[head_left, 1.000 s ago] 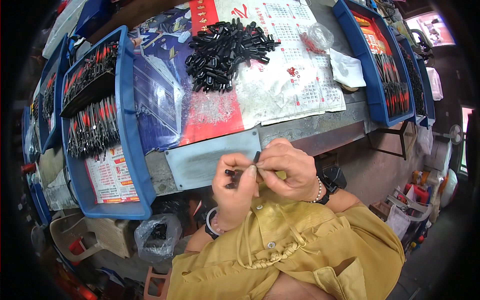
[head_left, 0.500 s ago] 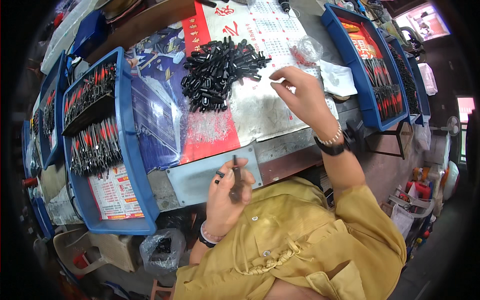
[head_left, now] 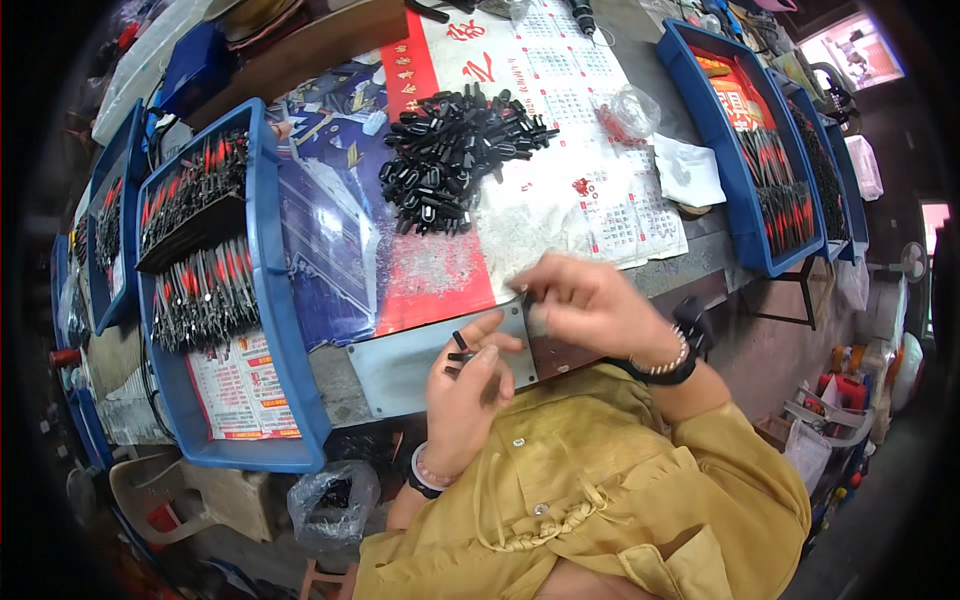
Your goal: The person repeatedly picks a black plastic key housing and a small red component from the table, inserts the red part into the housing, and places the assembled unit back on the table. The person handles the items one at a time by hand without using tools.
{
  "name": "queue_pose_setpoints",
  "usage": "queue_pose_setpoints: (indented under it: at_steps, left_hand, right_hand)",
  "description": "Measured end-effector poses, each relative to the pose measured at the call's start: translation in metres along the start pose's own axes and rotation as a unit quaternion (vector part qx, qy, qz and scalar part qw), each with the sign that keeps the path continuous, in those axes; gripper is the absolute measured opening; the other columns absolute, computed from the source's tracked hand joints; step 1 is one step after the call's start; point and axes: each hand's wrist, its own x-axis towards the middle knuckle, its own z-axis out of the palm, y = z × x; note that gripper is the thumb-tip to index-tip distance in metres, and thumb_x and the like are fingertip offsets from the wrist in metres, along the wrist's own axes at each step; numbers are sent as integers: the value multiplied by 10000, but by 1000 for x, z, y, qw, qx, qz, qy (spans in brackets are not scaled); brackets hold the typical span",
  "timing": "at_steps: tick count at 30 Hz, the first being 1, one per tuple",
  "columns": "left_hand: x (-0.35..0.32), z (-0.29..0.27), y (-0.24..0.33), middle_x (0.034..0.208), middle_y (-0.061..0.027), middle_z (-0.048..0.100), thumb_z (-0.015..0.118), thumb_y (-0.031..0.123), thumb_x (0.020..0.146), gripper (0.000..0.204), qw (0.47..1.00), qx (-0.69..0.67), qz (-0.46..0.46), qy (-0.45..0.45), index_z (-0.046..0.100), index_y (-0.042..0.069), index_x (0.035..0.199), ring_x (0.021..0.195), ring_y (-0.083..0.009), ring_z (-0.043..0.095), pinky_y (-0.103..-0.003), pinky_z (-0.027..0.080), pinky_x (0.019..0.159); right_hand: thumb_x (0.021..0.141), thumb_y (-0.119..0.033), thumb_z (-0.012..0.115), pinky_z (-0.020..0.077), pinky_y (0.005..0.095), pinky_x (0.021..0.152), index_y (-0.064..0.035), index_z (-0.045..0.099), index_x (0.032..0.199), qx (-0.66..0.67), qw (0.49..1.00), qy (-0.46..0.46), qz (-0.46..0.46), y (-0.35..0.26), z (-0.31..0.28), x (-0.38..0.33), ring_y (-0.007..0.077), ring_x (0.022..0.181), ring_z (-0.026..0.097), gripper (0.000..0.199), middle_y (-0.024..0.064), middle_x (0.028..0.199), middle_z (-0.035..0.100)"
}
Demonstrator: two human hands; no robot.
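My left hand [head_left: 470,385] is closed around a few small black plastic pieces [head_left: 459,342], whose ends stick out between thumb and fingers. It hovers over a pale grey metal plate [head_left: 385,372] at the near table edge. Just right of it is my right hand [head_left: 585,308], its thumb and fingers pinched together and slightly blurred. Something small and dark shows at those fingertips, but I cannot make out what. Beyond both hands, a heap of black plastic pieces [head_left: 430,185] lies on the printed sheets. Small red rings [head_left: 583,187] rest on the white sheet right of the heap.
At left stands a blue tray [head_left: 265,250] of black-and-red tools in rows, with another blue tray [head_left: 100,290] behind it. A similar blue tray [head_left: 735,225] is at right. A crumpled clear bag [head_left: 632,112] and white paper [head_left: 688,170] lie near it.
My right hand has come down and left from above the white sheet to beside my left hand. The dark rod upright in my left fingers no longer shows there. The view has shifted slightly.
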Motion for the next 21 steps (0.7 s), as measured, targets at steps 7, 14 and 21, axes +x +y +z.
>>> queue_pose_setpoints:
  at_steps: [7,14,21]
  left_hand:
    - [7,10,-13,797,-18,595,546,90,937,284,988,133,76,-6,545,-29,1195,640,-66,528,-194,417,569]
    - [4,21,-19,887,-55,598,597,123,925,315,986,139,91,-21,536,-34,1190,613,-90,529,-199,423,549]
    - [3,25,-17,807,-25,589,607,74,909,296,971,223,88,-10,555,-31,1181,636,-78,540,-200,438,566]
  right_hand:
    - [832,20,605,490,256,642,36,570,973,128,990,50,33,3,31,-29,113,747,611,146,90,930,566]
    - [888,22,597,514,268,613,65,557,924,224,965,127,-44,11,30,-33,153,756,627,69,97,953,568]
    - [907,-4,582,520,244,560,79,535,948,393,908,126,77,4,40,-41,119,664,617,104,88,829,597]
